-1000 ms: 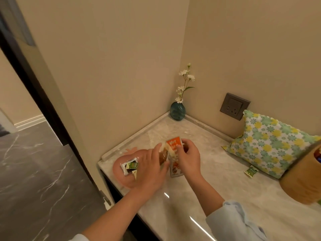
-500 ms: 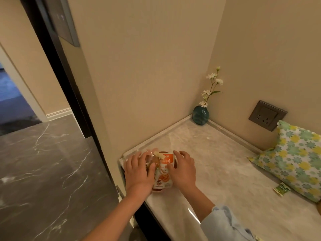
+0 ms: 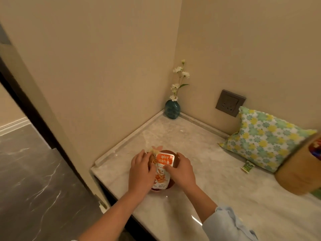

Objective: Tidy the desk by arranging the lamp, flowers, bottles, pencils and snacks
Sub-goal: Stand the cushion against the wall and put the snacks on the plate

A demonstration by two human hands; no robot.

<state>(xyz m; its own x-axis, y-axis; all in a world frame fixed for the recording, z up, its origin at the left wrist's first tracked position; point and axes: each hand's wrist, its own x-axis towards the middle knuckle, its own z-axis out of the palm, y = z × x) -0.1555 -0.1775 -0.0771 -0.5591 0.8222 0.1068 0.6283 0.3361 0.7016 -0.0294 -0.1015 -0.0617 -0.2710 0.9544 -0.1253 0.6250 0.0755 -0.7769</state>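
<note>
Orange snack packet (image 3: 163, 169) lay across the pink dish (image 3: 174, 160); my left hand (image 3: 141, 173) and right hand (image 3: 180, 171) pinched its sides, fingers curled on it.

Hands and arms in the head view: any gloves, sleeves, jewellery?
Both hands are bare: no gloves, and no rings or watch that I can make out. The left hand has a bare forearm in view, with only a sliver of pale fabric at the bottom edge. The right hand has a light blue sleeve, loose and creased, pushed up past the wrist. No markings visible.
</note>
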